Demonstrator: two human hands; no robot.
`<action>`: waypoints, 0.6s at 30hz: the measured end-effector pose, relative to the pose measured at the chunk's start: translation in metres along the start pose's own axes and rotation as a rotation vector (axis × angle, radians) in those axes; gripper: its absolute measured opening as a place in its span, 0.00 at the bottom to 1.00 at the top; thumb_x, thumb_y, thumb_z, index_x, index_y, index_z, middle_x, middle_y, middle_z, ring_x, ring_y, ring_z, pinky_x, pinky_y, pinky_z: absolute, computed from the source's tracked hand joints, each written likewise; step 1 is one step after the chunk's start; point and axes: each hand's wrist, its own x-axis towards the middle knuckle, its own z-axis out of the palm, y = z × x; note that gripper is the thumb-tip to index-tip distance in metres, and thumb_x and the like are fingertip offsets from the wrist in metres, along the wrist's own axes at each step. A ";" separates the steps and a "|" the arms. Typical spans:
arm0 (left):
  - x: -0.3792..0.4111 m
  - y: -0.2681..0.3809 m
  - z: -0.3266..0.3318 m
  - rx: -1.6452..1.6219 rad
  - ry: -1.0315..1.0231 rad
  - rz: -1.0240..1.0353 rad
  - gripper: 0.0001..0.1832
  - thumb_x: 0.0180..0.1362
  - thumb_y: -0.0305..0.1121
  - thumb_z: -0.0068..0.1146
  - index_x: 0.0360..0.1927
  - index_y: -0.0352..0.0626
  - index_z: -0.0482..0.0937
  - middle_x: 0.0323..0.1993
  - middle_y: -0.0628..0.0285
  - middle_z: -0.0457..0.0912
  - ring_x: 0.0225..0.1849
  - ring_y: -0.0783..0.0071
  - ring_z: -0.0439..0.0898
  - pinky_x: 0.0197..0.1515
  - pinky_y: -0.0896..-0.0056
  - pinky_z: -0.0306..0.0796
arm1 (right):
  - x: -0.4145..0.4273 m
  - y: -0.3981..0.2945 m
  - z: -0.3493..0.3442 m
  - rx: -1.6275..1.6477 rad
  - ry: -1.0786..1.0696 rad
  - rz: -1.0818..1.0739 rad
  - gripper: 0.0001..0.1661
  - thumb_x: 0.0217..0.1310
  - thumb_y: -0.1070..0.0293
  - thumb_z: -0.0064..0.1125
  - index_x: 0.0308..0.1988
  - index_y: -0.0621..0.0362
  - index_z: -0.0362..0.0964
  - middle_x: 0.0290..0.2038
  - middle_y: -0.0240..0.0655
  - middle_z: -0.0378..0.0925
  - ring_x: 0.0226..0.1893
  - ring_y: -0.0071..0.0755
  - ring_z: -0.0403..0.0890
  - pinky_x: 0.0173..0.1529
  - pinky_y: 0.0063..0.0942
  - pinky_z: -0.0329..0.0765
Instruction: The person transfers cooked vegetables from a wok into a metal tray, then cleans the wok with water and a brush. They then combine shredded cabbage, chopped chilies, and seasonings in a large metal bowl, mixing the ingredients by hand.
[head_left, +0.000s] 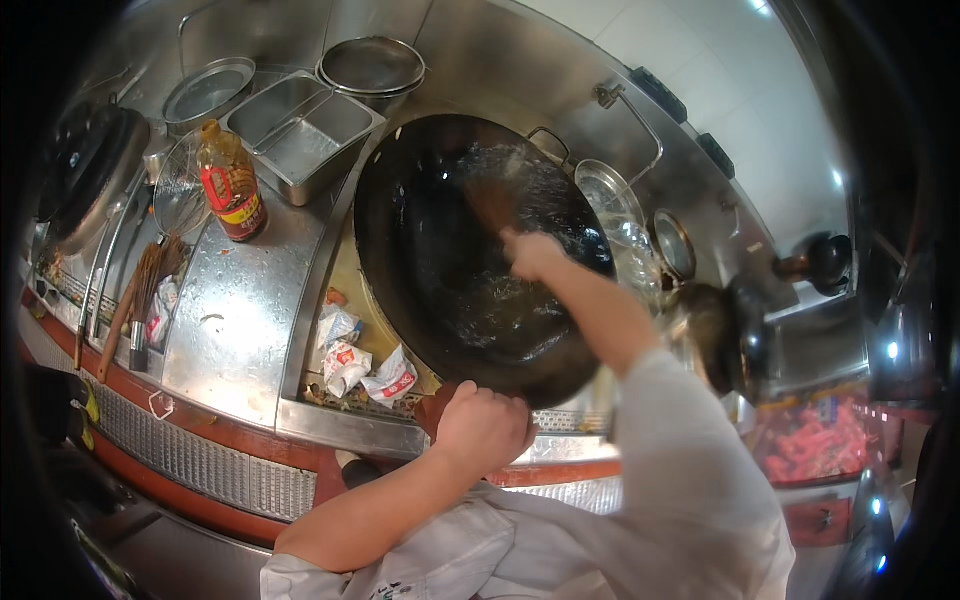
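Observation:
A large black wok (420, 277) tilts before me, with water splashing over its inner surface. My right hand (536, 255) is closed around a brown brush (491, 202), apparently a bamboo wok brush, inside the wok. Motion blurs its bristles. At the wok's near rim, my left hand (487, 424) grips a reddish-brown cloth (431, 409); the fingers hide where cloth and rim meet. Several crumpled white-and-red wrappers (346, 367) lie on the stove surface just left of the wok.
To the left stand a sauce bottle (232, 187), a steel container (304, 127) and another whisk brush (146, 292). A faucet (649, 127) reaches out beyond the wok. Metal strainers (611, 187) sit at its right. Pink food (817, 442) fills a tray at far right.

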 end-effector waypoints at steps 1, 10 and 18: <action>0.001 0.000 0.000 -0.004 -0.003 0.000 0.15 0.54 0.45 0.52 0.23 0.45 0.77 0.19 0.63 0.80 0.24 0.67 0.78 0.36 0.64 0.63 | -0.014 -0.010 0.014 0.057 -0.012 -0.101 0.38 0.49 0.66 0.53 0.63 0.49 0.60 0.47 0.48 0.78 0.47 0.51 0.79 0.49 0.43 0.77; 0.007 0.015 0.023 0.150 0.326 0.080 0.12 0.47 0.42 0.56 0.17 0.46 0.73 0.17 0.64 0.72 0.22 0.67 0.71 0.33 0.64 0.62 | -0.043 0.120 0.006 -0.458 -0.260 0.090 0.40 0.49 0.67 0.59 0.64 0.43 0.60 0.49 0.38 0.78 0.48 0.43 0.80 0.49 0.39 0.77; 0.001 -0.013 0.013 0.013 0.459 0.160 0.15 0.37 0.44 0.61 0.09 0.48 0.71 0.11 0.66 0.68 0.16 0.67 0.71 0.26 0.66 0.64 | -0.016 0.000 0.008 0.076 0.001 -0.287 0.58 0.34 0.60 0.67 0.68 0.49 0.51 0.48 0.47 0.78 0.48 0.49 0.78 0.51 0.37 0.76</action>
